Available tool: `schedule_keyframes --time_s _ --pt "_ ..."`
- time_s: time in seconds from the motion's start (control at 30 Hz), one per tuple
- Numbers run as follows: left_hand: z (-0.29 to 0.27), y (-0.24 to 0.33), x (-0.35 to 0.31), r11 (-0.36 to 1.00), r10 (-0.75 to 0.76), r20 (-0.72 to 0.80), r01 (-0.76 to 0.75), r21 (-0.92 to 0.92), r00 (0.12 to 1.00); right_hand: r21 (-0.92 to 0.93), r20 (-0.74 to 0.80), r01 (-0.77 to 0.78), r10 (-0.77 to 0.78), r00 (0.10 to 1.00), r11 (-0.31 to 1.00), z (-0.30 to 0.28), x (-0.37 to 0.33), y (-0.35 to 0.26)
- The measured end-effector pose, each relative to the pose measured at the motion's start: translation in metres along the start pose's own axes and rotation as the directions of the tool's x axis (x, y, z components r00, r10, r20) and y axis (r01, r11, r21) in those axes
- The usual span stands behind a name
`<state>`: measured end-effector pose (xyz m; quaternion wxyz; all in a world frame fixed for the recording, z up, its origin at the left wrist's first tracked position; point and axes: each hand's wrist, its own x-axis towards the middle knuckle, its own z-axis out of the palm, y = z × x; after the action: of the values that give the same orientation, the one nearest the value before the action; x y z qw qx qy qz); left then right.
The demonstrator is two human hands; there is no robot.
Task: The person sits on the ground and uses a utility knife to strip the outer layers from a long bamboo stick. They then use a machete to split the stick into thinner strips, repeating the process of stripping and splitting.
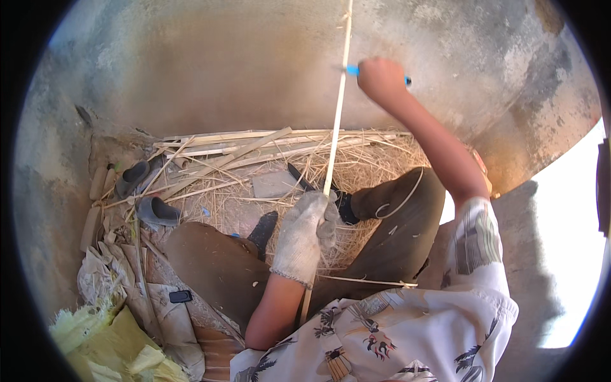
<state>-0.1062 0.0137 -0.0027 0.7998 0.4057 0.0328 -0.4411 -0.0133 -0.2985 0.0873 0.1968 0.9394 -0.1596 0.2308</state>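
A seated person's gloved left hand (304, 234) has its fingers wrapped around a long pale cane strip (335, 127) standing upright between the knees. The bare right hand (380, 79) grips a blue-handled tool (352, 70) against the strip higher up. The strip looks light, thin and springy. Its top is cut off; the blade is hidden.
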Motion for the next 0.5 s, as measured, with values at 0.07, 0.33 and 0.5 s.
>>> schedule_keyframes --time_s 0.07,0.33,0.5 --pt "0.005 0.006 -0.003 1.000 0.006 -0.017 -0.006 0.018 1.000 0.040 0.114 0.075 -0.079 0.990 0.996 -0.015 -0.049 -0.026" --pt "0.004 -0.009 0.008 0.980 0.187 0.001 -0.186 0.069 0.982 0.169 -0.049 0.179 -0.174 0.984 0.969 -0.009 -0.141 -0.071" --pt "0.011 -0.017 -0.002 0.962 0.224 0.021 -0.224 0.159 0.974 0.211 -0.012 -0.074 0.079 0.997 0.975 0.006 -0.081 -0.034"
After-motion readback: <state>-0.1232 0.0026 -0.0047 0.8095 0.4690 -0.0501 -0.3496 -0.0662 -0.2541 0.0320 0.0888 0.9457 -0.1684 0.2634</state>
